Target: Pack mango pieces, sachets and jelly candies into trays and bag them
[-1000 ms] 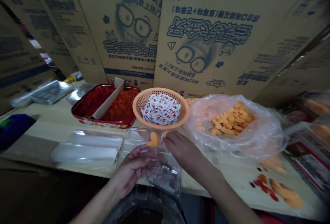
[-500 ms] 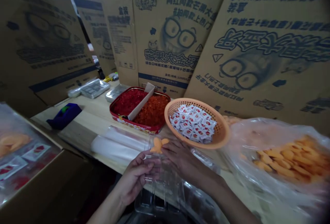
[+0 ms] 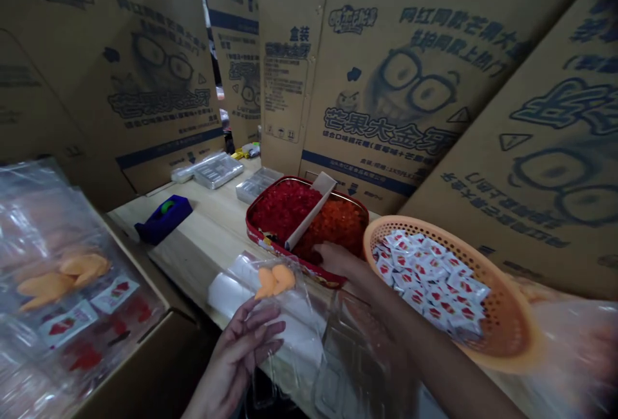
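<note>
My left hand [image 3: 248,335] is closed on the edge of a clear plastic tray [image 3: 284,335], held low over the front of the table. Orange puffed pieces [image 3: 275,280] lie in the tray's upper end, just beyond my fingertips. My right hand [image 3: 338,259] reaches over the near rim of a red tin [image 3: 294,261], into its orange side. Most of its fingers are hidden there, so their grip does not show. Small orange bits [image 3: 340,216] fill that side, and dark red bits [image 3: 287,206] fill the other. A cardboard strip [image 3: 309,213] divides them.
Right of the tin, an orange basket [image 3: 512,303] holds many small white sachets [image 3: 429,277]. Clear plastic sleeves [image 3: 232,297] lie before the tin. A blue tape dispenser [image 3: 167,219] and clear trays [image 3: 217,171] sit leftward. A carton [image 3: 140,348] with filled packs stands at left.
My right hand has left the orange pieces in the tray and moved up into the tin's orange side. The view has swung left; my left hand still holds the tray.
</note>
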